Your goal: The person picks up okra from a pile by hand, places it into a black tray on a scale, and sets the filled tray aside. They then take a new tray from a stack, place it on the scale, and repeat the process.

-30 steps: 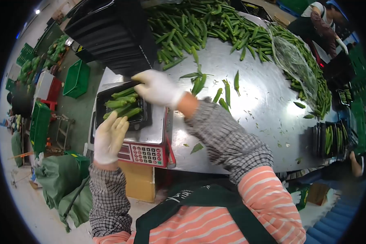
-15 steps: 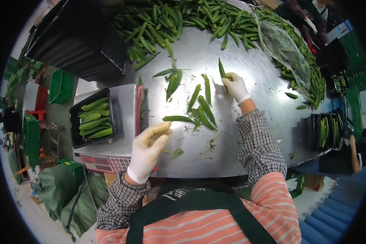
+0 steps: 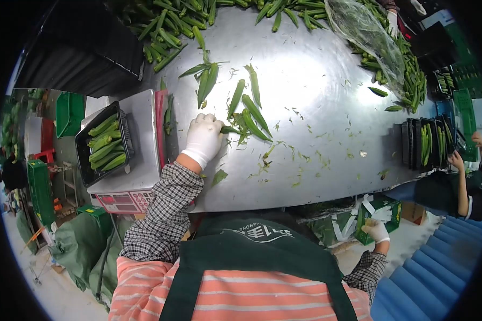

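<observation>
My left hand (image 3: 204,140), in a white glove, has its fingers curled over an okra pod (image 3: 230,130), whose end sticks out to the right. Beside it, loose okra pods (image 3: 256,110) lie among trimmings on the metal table (image 3: 316,182). A black tray (image 3: 124,128) of okra pods rests on the scale (image 3: 147,115) at the left. Past the table's front edge, my right hand (image 3: 376,230) hangs low over a green crate (image 3: 393,214), its fingers loosely apart and no pod visible in them.
Heaped okra (image 3: 168,27) lines the table's far side, with a clear plastic sheet (image 3: 367,35) over the right part. Black trays (image 3: 412,144) stand at the right edge. Another person's hand (image 3: 456,160) is near them. A tall black stack (image 3: 85,53) stands at the back left.
My right hand has left the table, moving down and right to the crate; the pod it held is out of sight. My left hand has moved forward onto a pod. The view has shifted.
</observation>
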Demonstrator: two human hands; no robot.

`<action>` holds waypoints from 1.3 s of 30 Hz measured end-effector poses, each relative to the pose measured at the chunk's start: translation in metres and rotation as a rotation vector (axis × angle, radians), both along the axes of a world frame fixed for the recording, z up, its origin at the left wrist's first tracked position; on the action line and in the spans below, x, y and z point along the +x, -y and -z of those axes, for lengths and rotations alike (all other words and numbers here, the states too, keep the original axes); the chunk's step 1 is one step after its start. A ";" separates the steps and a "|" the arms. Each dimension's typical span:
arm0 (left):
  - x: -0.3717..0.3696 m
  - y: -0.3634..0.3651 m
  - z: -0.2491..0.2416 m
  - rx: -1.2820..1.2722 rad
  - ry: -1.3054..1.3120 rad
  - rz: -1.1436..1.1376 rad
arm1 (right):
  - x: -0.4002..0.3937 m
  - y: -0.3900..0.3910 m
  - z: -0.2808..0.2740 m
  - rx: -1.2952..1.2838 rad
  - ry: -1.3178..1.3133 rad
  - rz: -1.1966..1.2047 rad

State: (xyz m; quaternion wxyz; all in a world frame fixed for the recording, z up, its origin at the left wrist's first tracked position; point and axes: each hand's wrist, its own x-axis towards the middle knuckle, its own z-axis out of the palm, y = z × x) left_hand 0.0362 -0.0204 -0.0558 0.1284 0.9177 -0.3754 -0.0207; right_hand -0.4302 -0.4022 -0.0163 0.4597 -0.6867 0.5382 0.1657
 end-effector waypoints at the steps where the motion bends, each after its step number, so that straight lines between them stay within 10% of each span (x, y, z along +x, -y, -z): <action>1: 0.004 -0.004 0.001 0.045 -0.065 -0.006 | 0.009 0.005 0.007 -0.161 0.038 -0.089; 9: 0.001 -0.002 -0.015 0.149 -0.051 0.050 | 0.309 -0.101 0.005 -0.552 0.847 -0.725; 15: 0.000 -0.018 -0.018 -0.263 -0.154 -0.250 | 0.413 -0.177 0.051 -0.711 0.500 -0.993; 19: 0.023 0.010 -0.042 -0.655 -0.288 -0.515 | 0.387 -0.135 0.043 0.189 0.562 -0.478; 22: 0.048 0.053 -0.020 -0.419 -0.370 -0.473 | 0.399 -0.118 0.024 0.343 0.705 -0.216; 28: 0.072 0.082 0.004 -0.011 -0.393 -0.440 | 0.483 -0.149 0.047 -0.494 0.503 -0.801; 31: 0.060 0.062 -0.026 -0.615 -0.504 -0.592 | 0.501 -0.161 0.053 -0.614 0.338 -0.920; 34: 0.041 0.043 -0.038 -0.868 -0.781 -0.508 | 0.497 -0.132 0.057 -0.064 0.449 -0.670; 35: 0.024 0.048 -0.038 -0.785 -0.697 -0.379 | 0.485 -0.118 0.048 0.520 0.528 -0.482; 39: -0.020 0.069 -0.009 -0.153 -0.165 0.236 | 0.443 -0.101 0.031 1.051 0.767 -0.276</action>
